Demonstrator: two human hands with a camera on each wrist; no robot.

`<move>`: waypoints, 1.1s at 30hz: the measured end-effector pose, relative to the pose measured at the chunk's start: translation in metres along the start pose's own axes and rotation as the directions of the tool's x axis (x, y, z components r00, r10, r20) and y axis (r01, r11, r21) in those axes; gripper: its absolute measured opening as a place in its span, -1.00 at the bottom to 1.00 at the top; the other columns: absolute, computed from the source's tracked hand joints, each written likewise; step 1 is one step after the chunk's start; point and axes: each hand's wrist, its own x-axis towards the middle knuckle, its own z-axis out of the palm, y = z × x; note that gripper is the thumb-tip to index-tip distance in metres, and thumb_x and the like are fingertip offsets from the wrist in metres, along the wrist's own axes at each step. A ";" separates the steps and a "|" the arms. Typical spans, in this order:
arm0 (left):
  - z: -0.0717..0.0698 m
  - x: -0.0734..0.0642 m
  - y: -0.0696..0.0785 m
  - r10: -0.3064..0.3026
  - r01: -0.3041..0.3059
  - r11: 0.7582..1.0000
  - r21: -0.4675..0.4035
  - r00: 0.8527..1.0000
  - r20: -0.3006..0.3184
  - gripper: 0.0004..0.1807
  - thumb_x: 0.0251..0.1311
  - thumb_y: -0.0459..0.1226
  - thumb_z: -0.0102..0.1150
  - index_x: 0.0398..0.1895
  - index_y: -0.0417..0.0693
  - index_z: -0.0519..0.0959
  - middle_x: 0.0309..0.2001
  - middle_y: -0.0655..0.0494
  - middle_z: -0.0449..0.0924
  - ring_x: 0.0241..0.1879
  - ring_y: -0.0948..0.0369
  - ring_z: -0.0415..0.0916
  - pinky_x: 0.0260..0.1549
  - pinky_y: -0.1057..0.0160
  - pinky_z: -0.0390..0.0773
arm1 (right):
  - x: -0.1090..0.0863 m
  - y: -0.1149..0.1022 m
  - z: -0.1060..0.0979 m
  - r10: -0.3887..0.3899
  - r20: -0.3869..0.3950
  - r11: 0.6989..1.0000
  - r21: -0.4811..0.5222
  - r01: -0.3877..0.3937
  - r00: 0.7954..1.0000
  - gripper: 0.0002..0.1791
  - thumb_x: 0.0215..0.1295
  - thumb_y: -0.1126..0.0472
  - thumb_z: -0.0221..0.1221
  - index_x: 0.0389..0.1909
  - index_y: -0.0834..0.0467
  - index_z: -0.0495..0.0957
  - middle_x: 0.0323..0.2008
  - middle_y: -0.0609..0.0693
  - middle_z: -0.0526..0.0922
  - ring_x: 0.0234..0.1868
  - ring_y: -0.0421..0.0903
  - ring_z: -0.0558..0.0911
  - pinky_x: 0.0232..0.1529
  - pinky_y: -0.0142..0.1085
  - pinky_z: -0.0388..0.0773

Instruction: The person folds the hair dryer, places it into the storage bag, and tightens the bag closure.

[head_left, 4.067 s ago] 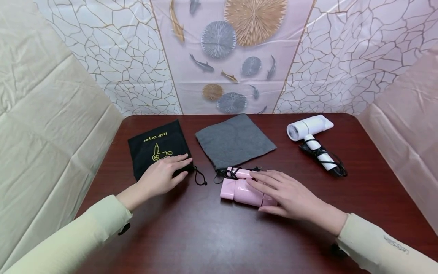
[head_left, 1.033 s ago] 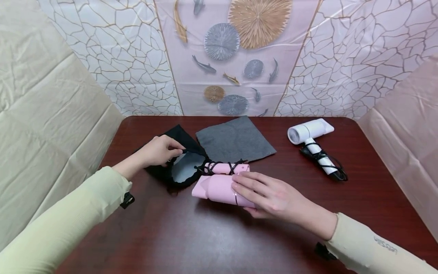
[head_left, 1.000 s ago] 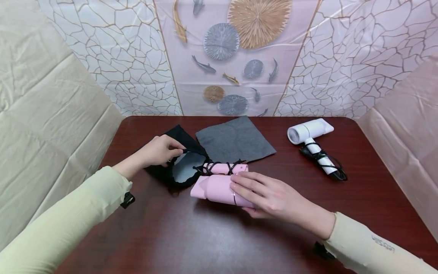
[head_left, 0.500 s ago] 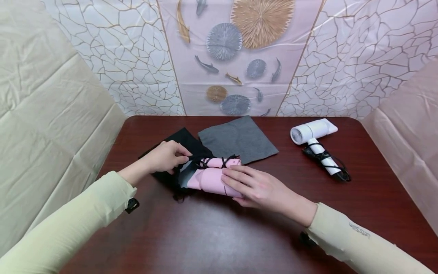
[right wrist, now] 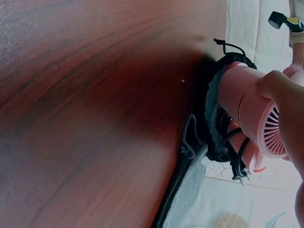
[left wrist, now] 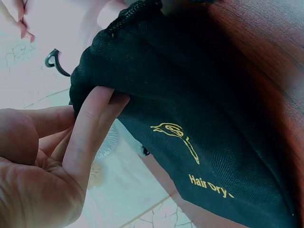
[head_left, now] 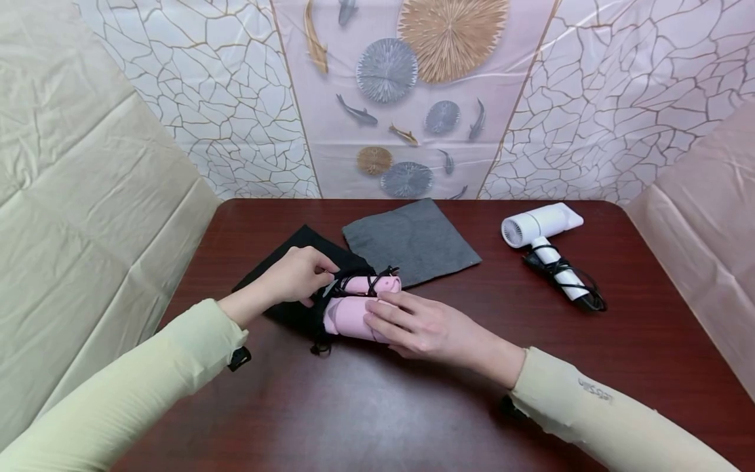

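Observation:
My left hand [head_left: 299, 274] pinches the mouth edge of a black drawstring bag [left wrist: 190, 109], which has a yellow hair-dryer drawing and lettering. With my right hand [head_left: 421, 328] I grip the rear of a pink hair dryer [head_left: 350, 317] around its barrel. The dryer's nozzle end is inside the bag mouth, hidden by the cloth. Its folded handle [head_left: 380, 284], wrapped in black cord, lies alongside the barrel and partly enters the bag too. In the right wrist view the round vent grille [right wrist: 273, 130] and the plug prongs [right wrist: 243, 178] face outward.
A grey cloth pouch [head_left: 413, 239] lies flat just behind the bag. At the back right a white hair dryer [head_left: 542, 223] rests with its black cord wound round the handle. The dark red table [head_left: 377, 406] is bordered by fabric walls.
My left hand went from lying flat on the bag to holding its mouth open. My right hand has moved the pink hair dryer leftward, its nozzle passing into the bag.

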 end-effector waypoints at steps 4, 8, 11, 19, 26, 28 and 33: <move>0.002 0.000 0.002 0.013 -0.013 0.999 0.047 1.000 -0.005 -0.69 0.52 -0.39 0.19 0.22 -0.24 0.72 0.11 -0.23 0.74 -0.57 0.22 0.74 -0.50 0.26 0.75 | -0.002 0.001 0.003 0.031 0.047 0.999 0.018 -0.032 0.998 -0.56 0.58 0.21 0.08 0.33 0.32 0.59 0.27 0.20 0.66 0.27 0.17 0.68 0.39 -0.09 0.54; 0.005 -0.001 0.005 0.047 -0.046 0.994 0.099 0.999 -0.007 -0.70 0.50 -0.41 0.19 0.20 -0.26 0.73 0.08 -0.22 0.77 -0.63 0.26 0.72 -0.50 0.29 0.74 | -0.004 0.003 0.007 0.062 0.057 0.998 0.027 -0.064 0.996 -0.57 0.60 0.21 0.05 0.34 0.30 0.58 0.29 0.19 0.65 0.28 0.18 0.67 0.40 -0.12 0.54; 0.007 -0.001 0.008 0.058 -0.056 0.994 0.097 0.998 -0.011 -0.69 0.50 -0.43 0.19 0.20 -0.27 0.72 0.09 -0.22 0.76 -0.63 0.26 0.72 -0.52 0.29 0.73 | -0.001 0.003 0.012 0.059 0.037 0.998 0.024 -0.060 0.998 -0.57 0.59 0.21 0.08 0.34 0.31 0.59 0.28 0.20 0.66 0.26 0.17 0.69 0.37 -0.12 0.56; 0.010 0.000 0.018 0.047 -0.039 0.994 0.106 0.996 -0.071 -0.69 0.49 -0.42 0.18 0.20 -0.27 0.72 0.11 -0.23 0.75 -0.64 0.27 0.71 -0.54 0.29 0.72 | 0.006 -0.001 0.026 0.026 -0.009 1.000 -0.003 -0.026 1.000 -0.59 0.56 0.23 0.12 0.28 0.33 0.62 0.22 0.19 0.69 0.21 0.16 0.71 0.34 -0.13 0.59; 0.012 0.002 0.020 0.019 -0.011 0.995 0.096 0.997 -0.075 -0.67 0.50 -0.42 0.16 0.22 -0.28 0.71 0.16 -0.26 0.72 -0.60 0.26 0.73 -0.54 0.28 0.73 | 0.014 -0.006 0.032 -0.012 -0.020 0.999 -0.033 0.012 1.000 -0.62 0.63 0.23 0.04 0.26 0.30 0.64 0.21 0.15 0.70 0.21 0.12 0.71 0.37 -0.14 0.57; 0.013 0.003 0.020 0.016 -0.008 0.995 0.103 0.997 -0.078 -0.67 0.50 -0.42 0.14 0.22 -0.28 0.71 0.17 -0.26 0.72 -0.60 0.26 0.73 -0.54 0.28 0.73 | 0.015 -0.006 0.033 -0.020 -0.011 0.999 -0.040 0.019 1.000 -0.62 0.64 0.24 0.02 0.26 0.29 0.64 0.21 0.15 0.70 0.22 0.12 0.70 0.38 -0.14 0.55; 0.013 0.004 0.021 0.006 0.008 0.990 0.144 0.996 -0.094 -0.67 0.51 -0.41 0.13 0.22 -0.26 0.71 0.19 -0.25 0.71 -0.63 0.30 0.70 -0.51 0.29 0.72 | 0.016 -0.008 0.036 -0.075 0.023 0.994 -0.076 0.076 0.997 -0.63 0.65 0.34 -0.03 0.28 0.29 0.63 0.23 0.16 0.68 0.25 0.10 0.69 0.40 -0.09 0.53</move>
